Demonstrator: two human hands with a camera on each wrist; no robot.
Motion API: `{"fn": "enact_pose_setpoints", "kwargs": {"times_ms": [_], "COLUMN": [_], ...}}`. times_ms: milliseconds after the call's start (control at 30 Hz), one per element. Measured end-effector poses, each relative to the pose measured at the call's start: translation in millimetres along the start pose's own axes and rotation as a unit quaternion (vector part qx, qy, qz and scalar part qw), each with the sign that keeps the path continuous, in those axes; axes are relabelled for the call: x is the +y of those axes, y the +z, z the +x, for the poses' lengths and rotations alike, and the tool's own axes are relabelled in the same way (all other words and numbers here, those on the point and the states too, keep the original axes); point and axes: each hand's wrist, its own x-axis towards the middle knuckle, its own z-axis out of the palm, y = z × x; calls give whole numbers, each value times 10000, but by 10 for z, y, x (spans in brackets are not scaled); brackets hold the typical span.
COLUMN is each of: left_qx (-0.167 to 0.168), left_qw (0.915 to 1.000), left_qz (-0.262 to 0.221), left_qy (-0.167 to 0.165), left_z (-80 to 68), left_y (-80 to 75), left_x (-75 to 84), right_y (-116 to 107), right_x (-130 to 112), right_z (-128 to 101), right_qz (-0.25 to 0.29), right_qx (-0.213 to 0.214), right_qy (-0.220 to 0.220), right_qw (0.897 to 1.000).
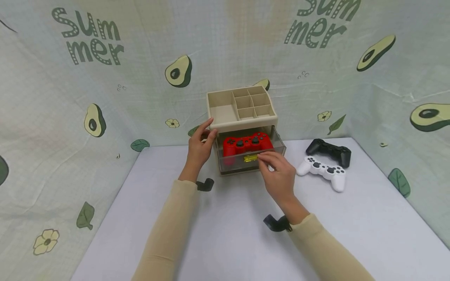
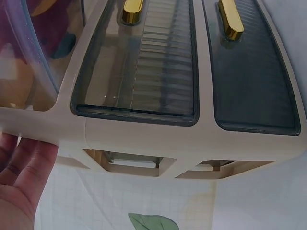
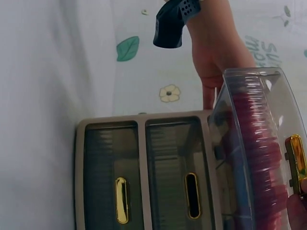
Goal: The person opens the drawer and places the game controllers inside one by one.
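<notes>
A beige desktop drawer organizer (image 1: 242,125) stands at the back of the table with its top clear drawer (image 1: 279,146) pulled out. Inside that drawer lies a red game controller (image 1: 247,143). My right hand (image 1: 279,175) pinches the drawer's gold handle (image 1: 250,158) between thumb and fingers; the same handle (image 3: 298,165) shows at the right edge of the right wrist view. With straight fingers, my left hand (image 1: 200,147) rests against the organizer's upper left side. In the left wrist view its fingers (image 2: 33,165) lie along the beige frame.
Right of the organizer, a black game controller (image 1: 329,152) and a white game controller (image 1: 323,170) lie touching on the white table (image 1: 235,234). Open compartments (image 1: 251,102) top the organizer. Two lower drawers are closed, one with a gold handle (image 3: 122,200). A printed cloth (image 1: 140,58) hangs behind.
</notes>
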Motion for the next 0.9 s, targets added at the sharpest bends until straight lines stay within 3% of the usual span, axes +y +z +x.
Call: {"fn": "enact_pose_setpoints", "kwargs": {"times_ms": [900], "left_qx": [-41], "left_qw": [9999], "left_qz": [110], "left_qy": [-80], "left_z": [11], "left_y": [-7], "left_x": [-9], "right_y": [252], "right_x": [135], "right_z": [293], "right_qz": [-366], "right_qx": [-127], "right_qy": [152], "right_qw": [9991]}}
